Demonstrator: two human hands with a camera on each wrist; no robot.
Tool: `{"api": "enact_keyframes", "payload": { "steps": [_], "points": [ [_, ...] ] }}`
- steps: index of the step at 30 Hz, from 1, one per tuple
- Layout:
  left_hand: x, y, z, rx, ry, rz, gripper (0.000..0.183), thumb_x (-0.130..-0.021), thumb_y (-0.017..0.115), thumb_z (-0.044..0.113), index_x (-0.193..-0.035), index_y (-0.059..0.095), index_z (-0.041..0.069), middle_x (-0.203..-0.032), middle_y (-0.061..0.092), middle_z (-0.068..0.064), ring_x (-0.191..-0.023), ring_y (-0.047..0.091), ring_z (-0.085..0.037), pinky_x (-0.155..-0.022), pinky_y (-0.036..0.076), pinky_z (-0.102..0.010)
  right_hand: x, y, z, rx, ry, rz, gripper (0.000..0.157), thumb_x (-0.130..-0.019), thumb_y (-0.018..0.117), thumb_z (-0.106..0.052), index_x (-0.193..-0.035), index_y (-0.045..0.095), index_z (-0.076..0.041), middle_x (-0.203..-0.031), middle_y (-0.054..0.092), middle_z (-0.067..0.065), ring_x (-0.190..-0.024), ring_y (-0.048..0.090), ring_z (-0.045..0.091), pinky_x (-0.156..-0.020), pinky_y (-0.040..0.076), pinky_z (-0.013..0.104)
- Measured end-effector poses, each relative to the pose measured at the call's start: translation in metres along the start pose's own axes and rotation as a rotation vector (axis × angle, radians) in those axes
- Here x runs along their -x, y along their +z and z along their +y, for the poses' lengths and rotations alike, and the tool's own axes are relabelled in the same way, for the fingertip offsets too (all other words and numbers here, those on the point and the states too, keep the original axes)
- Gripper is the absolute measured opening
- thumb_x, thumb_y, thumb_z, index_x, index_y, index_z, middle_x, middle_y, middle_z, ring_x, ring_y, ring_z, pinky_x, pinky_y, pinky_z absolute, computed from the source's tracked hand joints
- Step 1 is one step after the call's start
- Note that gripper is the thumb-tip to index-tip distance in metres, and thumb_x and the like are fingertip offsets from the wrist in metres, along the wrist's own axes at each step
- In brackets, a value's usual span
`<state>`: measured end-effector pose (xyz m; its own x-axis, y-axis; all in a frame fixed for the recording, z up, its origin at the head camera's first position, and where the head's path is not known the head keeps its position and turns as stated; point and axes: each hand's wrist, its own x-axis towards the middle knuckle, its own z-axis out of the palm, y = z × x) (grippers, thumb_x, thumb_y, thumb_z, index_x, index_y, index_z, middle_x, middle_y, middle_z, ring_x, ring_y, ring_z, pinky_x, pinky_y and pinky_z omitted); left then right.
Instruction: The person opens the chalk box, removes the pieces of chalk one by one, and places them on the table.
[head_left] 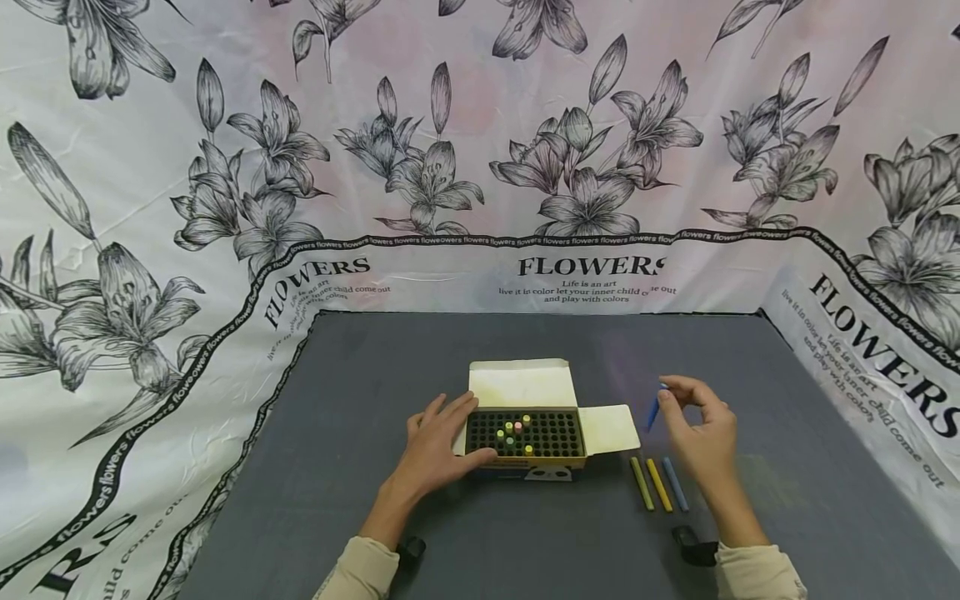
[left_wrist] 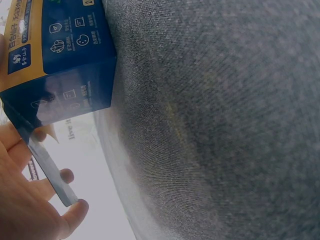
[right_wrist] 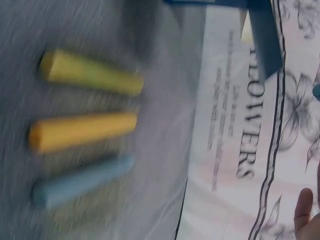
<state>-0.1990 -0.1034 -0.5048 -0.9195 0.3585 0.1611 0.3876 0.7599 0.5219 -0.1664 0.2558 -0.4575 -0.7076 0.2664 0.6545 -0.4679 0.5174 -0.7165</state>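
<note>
A box (head_left: 517, 472) of chalk stands with its flaps folded out, showing a black grid of round holes. Several chalk sticks (head_left: 527, 419) in yellow, pink and green poke up from it. My left hand (head_left: 437, 454) rests on the box's left end, thumb along the front edge and fingers spread over the side flap (left_wrist: 52, 172). To the box's right, my right hand (head_left: 705, 433) pinches a blue chalk stick (head_left: 653, 413), held above the table. Below it lie a yellow-green chalk stick (right_wrist: 92, 74), a yellow chalk stick (right_wrist: 82, 131) and a light blue chalk stick (right_wrist: 82, 182).
The grey cloth-covered table (head_left: 360, 375) carries faint chalk smudges. A white curtain (head_left: 450, 192) with printed flowers encloses its back and sides. Dark straps (head_left: 696, 547) sit at both wrists. The box's white lid (head_left: 521, 383) leans back, and a flap (head_left: 609, 429) sticks out right.
</note>
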Motion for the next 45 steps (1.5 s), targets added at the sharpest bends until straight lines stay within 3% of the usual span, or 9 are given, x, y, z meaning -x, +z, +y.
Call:
{"api": "enact_keyframes", "payload": {
  "steps": [6,10,13,15,23,28,31,37,45],
  "points": [
    [0.000,0.000,-0.001,0.014,0.002,0.002,0.087,-0.086,0.071,0.063,-0.157,0.043,0.022,-0.163,0.041,0.002,-0.154,0.027,-0.041,-0.113,0.021,-0.069,0.008,-0.026,0.027,0.202,0.106,-0.064,0.017,-0.094,0.068,0.001,-0.109,0.074,0.000,-0.082,0.066,-0.012,-0.072,0.052,-0.006,-0.064,0.039,0.013],
    [0.000,0.000,-0.002,0.023,0.006,0.006,0.087,-0.086,0.072,0.063,-0.157,0.043,0.022,-0.163,0.041,0.002,-0.154,0.027,-0.041,-0.113,0.021,-0.069,0.015,-0.041,0.040,0.380,0.131,-0.184,0.016,-0.096,0.068,-0.008,-0.109,0.074,-0.002,-0.083,0.068,0.005,-0.065,0.049,-0.007,-0.052,0.041,0.021],
    [0.000,0.000,-0.001,0.026,0.006,0.006,0.087,-0.086,0.072,0.063,-0.157,0.043,0.022,-0.163,0.041,0.001,-0.154,0.027,-0.042,-0.113,0.021,-0.069,0.019,-0.049,0.045,0.471,0.151,-0.299,0.016,-0.097,0.066,-0.011,-0.109,0.074,-0.002,-0.084,0.071,0.010,-0.065,0.053,0.001,-0.072,0.044,0.038],
    [0.001,-0.001,-0.001,0.026,0.006,0.007,0.087,-0.086,0.072,0.063,-0.157,0.043,0.022,-0.163,0.041,0.001,-0.154,0.027,-0.042,-0.113,0.021,-0.069,0.020,-0.053,0.048,0.517,0.175,-0.374,0.018,-0.098,0.065,-0.012,-0.110,0.073,-0.001,-0.086,0.073,0.011,-0.067,0.057,0.009,-0.081,0.035,0.051],
    [0.000,-0.001,-0.001,0.029,0.010,0.007,0.087,-0.086,0.071,0.063,-0.157,0.043,0.022,-0.163,0.040,0.001,-0.154,0.026,-0.042,-0.113,0.021,-0.069,0.022,-0.057,0.059,0.655,0.322,-0.608,0.026,-0.099,0.062,-0.020,-0.113,0.073,-0.001,-0.087,0.075,0.007,-0.064,0.057,0.016,-0.070,0.029,0.046],
    [0.000,0.000,-0.002,0.015,0.007,0.000,0.087,-0.087,0.071,0.063,-0.158,0.042,0.022,-0.164,0.040,0.002,-0.154,0.026,-0.041,-0.113,0.021,-0.069,0.021,-0.054,0.064,0.700,0.379,-0.696,0.026,-0.097,0.063,-0.022,-0.110,0.074,-0.002,-0.094,0.076,0.014,-0.077,0.066,0.027,-0.080,0.034,0.061],
    [0.000,0.000,-0.002,0.011,0.008,-0.002,0.088,-0.086,0.071,0.063,-0.158,0.042,0.022,-0.164,0.040,0.002,-0.154,0.027,-0.042,-0.113,0.021,-0.069,0.021,-0.053,0.065,0.723,0.405,-0.737,0.025,-0.096,0.064,-0.021,-0.109,0.074,-0.001,-0.097,0.075,0.017,-0.082,0.067,0.032,-0.085,0.032,0.068],
    [-0.001,-0.001,-0.001,0.011,0.004,-0.003,0.088,-0.086,0.071,0.064,-0.158,0.042,0.021,-0.164,0.040,0.001,-0.154,0.026,-0.042,-0.113,0.021,-0.070,0.024,-0.050,0.065,0.755,0.398,-0.723,0.023,-0.094,0.066,-0.021,-0.104,0.073,-0.001,-0.088,0.075,0.012,-0.074,0.065,0.026,-0.078,0.035,0.060],
    [-0.001,-0.001,-0.001,-0.002,0.008,-0.006,0.088,-0.086,0.071,0.064,-0.158,0.042,0.022,-0.164,0.040,0.001,-0.154,0.027,-0.042,-0.113,0.022,-0.070,0.023,-0.046,0.065,0.792,0.417,-0.726,0.024,-0.094,0.066,-0.021,-0.104,0.071,0.001,-0.086,0.073,0.013,-0.073,0.065,0.027,-0.081,0.035,0.064]
  ]
}}
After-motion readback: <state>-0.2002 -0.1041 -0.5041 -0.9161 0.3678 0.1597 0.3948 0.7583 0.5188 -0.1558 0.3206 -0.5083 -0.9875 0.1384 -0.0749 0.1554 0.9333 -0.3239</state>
